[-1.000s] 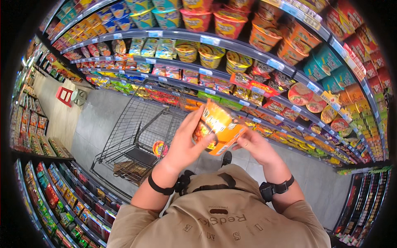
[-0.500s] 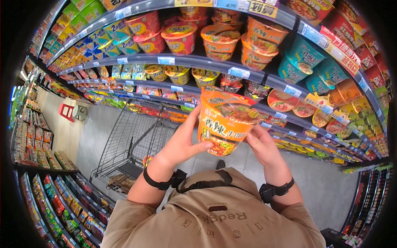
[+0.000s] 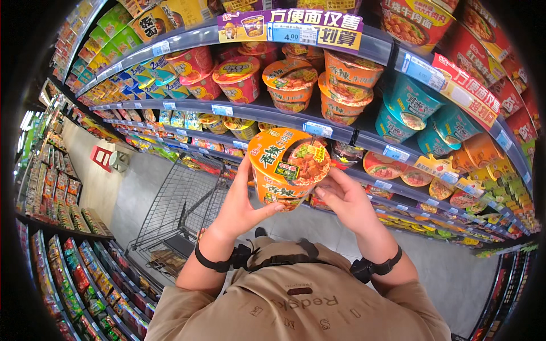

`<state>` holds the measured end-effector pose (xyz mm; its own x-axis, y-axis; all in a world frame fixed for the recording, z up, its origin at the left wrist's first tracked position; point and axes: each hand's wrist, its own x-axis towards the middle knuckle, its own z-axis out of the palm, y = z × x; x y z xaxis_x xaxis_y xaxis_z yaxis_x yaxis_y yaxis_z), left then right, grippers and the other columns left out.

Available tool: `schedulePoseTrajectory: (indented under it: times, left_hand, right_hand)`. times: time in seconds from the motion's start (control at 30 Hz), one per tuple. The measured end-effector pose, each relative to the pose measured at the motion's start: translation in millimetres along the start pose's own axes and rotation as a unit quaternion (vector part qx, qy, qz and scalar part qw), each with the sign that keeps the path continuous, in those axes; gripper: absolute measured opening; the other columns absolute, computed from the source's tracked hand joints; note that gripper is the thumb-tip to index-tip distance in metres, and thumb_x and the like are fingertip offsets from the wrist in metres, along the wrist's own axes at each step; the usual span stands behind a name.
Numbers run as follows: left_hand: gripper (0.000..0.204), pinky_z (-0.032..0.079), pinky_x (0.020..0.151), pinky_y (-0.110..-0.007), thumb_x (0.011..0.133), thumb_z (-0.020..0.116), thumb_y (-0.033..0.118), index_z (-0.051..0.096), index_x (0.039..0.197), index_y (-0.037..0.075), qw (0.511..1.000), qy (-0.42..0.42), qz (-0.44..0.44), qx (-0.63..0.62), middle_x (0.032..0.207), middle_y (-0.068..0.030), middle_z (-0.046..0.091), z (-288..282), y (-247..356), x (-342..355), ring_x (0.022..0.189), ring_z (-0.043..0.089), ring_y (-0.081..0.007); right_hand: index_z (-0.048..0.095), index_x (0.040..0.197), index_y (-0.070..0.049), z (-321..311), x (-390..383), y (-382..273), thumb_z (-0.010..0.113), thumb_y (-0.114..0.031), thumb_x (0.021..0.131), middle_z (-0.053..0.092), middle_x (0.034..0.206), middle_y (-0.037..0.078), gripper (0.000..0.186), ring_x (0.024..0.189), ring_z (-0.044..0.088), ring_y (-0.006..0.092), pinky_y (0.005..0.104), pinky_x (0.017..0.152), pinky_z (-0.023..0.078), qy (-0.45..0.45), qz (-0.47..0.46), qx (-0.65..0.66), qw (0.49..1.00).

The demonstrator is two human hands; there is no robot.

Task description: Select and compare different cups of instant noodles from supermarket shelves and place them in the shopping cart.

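Note:
An orange instant noodle bowl (image 3: 287, 167) is held up in front of my chest, its round lid tilted so that the top faces me. My left hand (image 3: 242, 204) grips its left side, the thumb across the lower front and the fingers mostly hidden behind. At its right side my right hand (image 3: 350, 199) is curled against the wall, thumb low and fingertips partly hidden by the bowl. Matching orange noodle bowls (image 3: 290, 85) stand stacked on the shelf ahead, between pink bowls (image 3: 236, 79) and teal ones (image 3: 409, 111).
A wire shopping cart (image 3: 176, 204) stands on the grey floor to my left, with a brown item low in it. Further left are a red-and-white stool (image 3: 102, 157) and racks of packaged goods (image 3: 85, 273). Curved shelf edges (image 3: 341, 133) with price tags run across ahead.
The noodle bowl has moved slightly left and tipped so its lid now shows more fully. Both hands moved with it. The shelves sit lower in view.

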<state>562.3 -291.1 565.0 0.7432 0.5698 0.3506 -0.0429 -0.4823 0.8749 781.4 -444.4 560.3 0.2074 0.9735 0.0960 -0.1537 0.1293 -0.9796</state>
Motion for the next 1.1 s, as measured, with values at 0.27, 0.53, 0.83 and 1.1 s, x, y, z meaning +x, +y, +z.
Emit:
schedulePoseTrajectory:
  times: [0.27, 0.53, 0.83, 1.1]
  left_hand:
    - [0.105, 0.036, 0.117, -0.044, 0.075, 0.092, 0.024, 0.028, 0.154, -0.001, 0.997, 0.061, 0.037, -0.014, 0.146, -0.0158, 0.045, -36.9, -7.6, 57.0, 0.139, 0.047, -0.0295]
    - [0.100, 0.040, 0.113, -0.042, 0.074, 0.093, 0.022, 0.035, 0.151, -0.004, 0.995, 0.054, 0.086, 0.004, 0.139, -0.0194, 0.057, -67.9, -19.6, 145.6, 0.132, 0.055, -0.0279]
    - [0.094, 0.046, 0.108, -0.039, 0.079, 0.090, 0.011, 0.032, 0.151, -0.004, 0.995, -0.031, 0.084, -0.043, 0.138, -0.0182, 0.057, -77.9, -31.3, 214.2, 0.127, 0.059, -0.0255]
    - [0.075, 0.044, 0.111, -0.040, 0.086, 0.083, 0.006, 0.038, 0.145, -0.002, 0.993, -0.072, 0.088, -0.024, 0.140, -0.0153, 0.055, -79.0, -55.4, 242.8, 0.131, 0.055, -0.0248]
  right_hand:
    - [0.021, 0.162, 0.001, 5.2, 42.4, -29.9, 0.061, 0.002, 0.097, 0.022, 0.166, 0.014, 0.077, 0.154, 0.030, 0.0316, 0.0466, 0.122, 0.033, -0.061, -0.110, 0.010, 0.992]
    - [0.021, 0.162, 0.001, 4.5, 102.3, -49.6, 0.062, 0.000, 0.093, 0.018, 0.168, 0.016, 0.081, 0.158, 0.019, 0.0303, 0.0476, 0.125, 0.022, -0.029, -0.186, -0.066, 0.980]
    - [0.016, 0.163, 0.002, -1.6, 140.0, -42.8, 0.063, 0.000, 0.091, 0.011, 0.172, 0.019, 0.086, 0.160, 0.011, 0.0306, 0.0486, 0.127, 0.014, 0.041, -0.176, -0.083, 0.980]
    - [0.015, 0.163, 0.004, -0.5, 154.7, -42.6, 0.062, 0.002, 0.092, 0.011, 0.172, 0.019, 0.085, 0.160, 0.011, 0.0280, 0.0452, 0.128, 0.013, 0.071, -0.169, -0.084, 0.979]
